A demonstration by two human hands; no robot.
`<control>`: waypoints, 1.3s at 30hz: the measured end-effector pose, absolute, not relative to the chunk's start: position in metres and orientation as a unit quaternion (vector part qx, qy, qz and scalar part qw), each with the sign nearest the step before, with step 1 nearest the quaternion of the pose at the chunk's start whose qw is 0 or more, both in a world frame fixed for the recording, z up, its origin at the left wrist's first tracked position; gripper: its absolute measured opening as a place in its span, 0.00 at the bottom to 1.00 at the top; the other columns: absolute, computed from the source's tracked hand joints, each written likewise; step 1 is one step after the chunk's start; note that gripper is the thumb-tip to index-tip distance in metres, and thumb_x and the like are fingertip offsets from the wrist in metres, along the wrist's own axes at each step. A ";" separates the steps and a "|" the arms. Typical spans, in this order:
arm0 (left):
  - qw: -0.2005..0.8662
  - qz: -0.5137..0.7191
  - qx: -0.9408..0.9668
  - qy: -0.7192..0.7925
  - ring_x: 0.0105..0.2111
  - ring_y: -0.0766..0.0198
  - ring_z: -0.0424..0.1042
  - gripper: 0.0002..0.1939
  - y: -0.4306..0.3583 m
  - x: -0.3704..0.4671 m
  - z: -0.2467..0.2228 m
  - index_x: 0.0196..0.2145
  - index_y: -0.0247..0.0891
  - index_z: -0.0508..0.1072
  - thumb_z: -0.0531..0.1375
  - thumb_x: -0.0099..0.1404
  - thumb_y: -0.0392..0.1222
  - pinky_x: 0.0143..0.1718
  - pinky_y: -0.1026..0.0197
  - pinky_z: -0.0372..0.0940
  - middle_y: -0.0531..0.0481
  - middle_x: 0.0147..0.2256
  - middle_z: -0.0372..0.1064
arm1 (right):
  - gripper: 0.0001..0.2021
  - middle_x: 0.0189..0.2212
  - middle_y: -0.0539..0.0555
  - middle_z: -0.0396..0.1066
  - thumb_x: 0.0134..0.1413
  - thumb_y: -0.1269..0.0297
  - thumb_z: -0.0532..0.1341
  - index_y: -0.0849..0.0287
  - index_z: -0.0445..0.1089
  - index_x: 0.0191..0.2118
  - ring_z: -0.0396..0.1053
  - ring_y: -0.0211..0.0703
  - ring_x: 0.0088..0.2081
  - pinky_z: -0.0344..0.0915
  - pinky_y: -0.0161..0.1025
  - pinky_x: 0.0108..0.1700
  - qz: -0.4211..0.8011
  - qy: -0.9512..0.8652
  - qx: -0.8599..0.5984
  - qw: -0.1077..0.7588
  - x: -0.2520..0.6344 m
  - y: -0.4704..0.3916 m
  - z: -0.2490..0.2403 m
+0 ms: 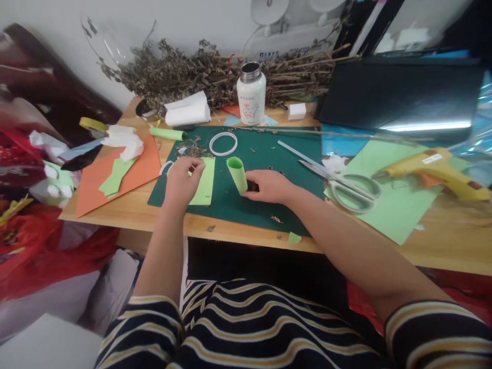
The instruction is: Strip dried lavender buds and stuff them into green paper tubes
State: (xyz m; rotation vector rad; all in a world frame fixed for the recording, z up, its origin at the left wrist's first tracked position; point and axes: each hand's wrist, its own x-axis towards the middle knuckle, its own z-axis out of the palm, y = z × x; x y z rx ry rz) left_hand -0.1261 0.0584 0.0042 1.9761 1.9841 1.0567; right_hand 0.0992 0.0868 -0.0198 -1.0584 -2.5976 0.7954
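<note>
A light green paper tube (237,174) stands tilted on the dark green cutting mat (253,212), its open end up. My right hand (271,187) is closed at the tube's lower right side, thumb and fingers against it. My left hand (183,182) has its fingertips pinched together over a flat light green paper piece (205,184); whatever lies between them is too small to make out. Crumbled dried plant bits (194,148) lie just beyond that hand. A white tape ring (223,144) rests on the mat between the bits and the tube.
Scissors (351,189) and a yellow glue gun (434,169) lie at the right by green paper (400,205). Behind the mat stand an uncapped white bottle (251,100) and dried branches (184,77). Orange paper (142,171) and another rolled green tube (167,134) are at the left.
</note>
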 end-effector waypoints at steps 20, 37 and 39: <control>0.243 0.456 0.726 0.454 0.36 0.62 0.70 0.07 0.048 -0.070 0.044 0.29 0.41 0.70 0.64 0.51 0.40 0.41 0.56 0.65 0.50 0.33 0.70 | 0.08 0.32 0.50 0.68 0.48 0.60 0.56 0.57 0.61 0.32 0.59 0.35 0.29 0.46 0.32 0.26 0.303 -0.895 -0.304 0.118 0.101 0.092 -0.018; 0.460 0.616 0.510 0.385 0.16 0.71 0.62 0.10 0.039 -0.020 -0.026 0.20 0.38 0.63 0.63 0.49 0.38 0.21 0.65 0.60 0.56 0.15 0.61 | 0.10 0.35 0.51 0.70 0.47 0.59 0.60 0.54 0.68 0.37 0.63 0.38 0.30 0.49 0.35 0.28 0.215 -0.792 -0.571 -0.022 0.165 0.119 0.002; 0.476 0.615 0.515 0.361 0.15 0.70 0.61 0.12 0.034 -0.023 -0.025 0.19 0.38 0.62 0.64 0.49 0.40 0.19 0.65 0.58 0.56 0.14 0.60 | 0.08 0.34 0.50 0.71 0.47 0.62 0.59 0.54 0.68 0.36 0.63 0.39 0.31 0.48 0.35 0.28 0.213 -0.807 -0.550 -0.022 0.161 0.118 -0.001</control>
